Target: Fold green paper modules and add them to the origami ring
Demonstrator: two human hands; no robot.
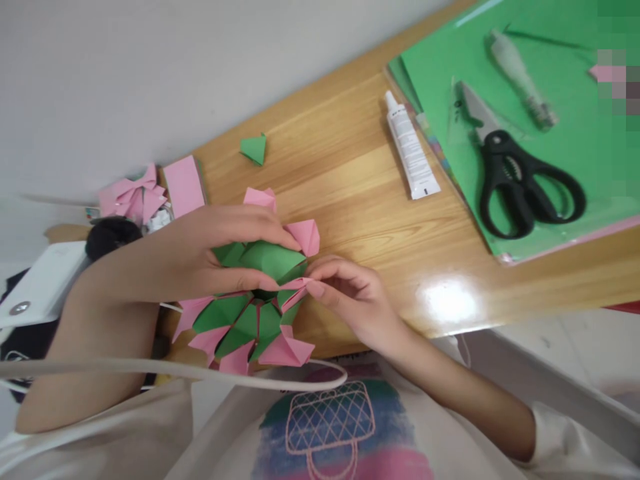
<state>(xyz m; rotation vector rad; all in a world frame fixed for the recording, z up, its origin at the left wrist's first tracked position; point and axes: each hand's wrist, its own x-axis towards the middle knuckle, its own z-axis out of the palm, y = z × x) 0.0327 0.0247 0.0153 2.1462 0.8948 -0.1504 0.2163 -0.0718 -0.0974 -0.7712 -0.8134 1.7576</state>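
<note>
A folded paper flower [240,330], green inside with pink tips around its edge, is held over the near edge of the wooden table. My left hand [225,250] reaches across its top, fingers closed on the green and pink folds. On the flower's right side, my right hand [353,293] pinches a pink folded tip [295,293] between thumb and forefinger. Part of the flower's left side is hidden beneath my left hand. A small green folded paper piece [254,149] lies on the table beyond the flower.
A white glue tube [411,150] lies by green paper sheets [450,47]. Black-handled scissors [515,180] and a clear, pen-like tool [523,80] rest on the sheets. Pink paper [185,185] and pink folded pieces [135,197] are at left. A white cable [200,373] crosses in front.
</note>
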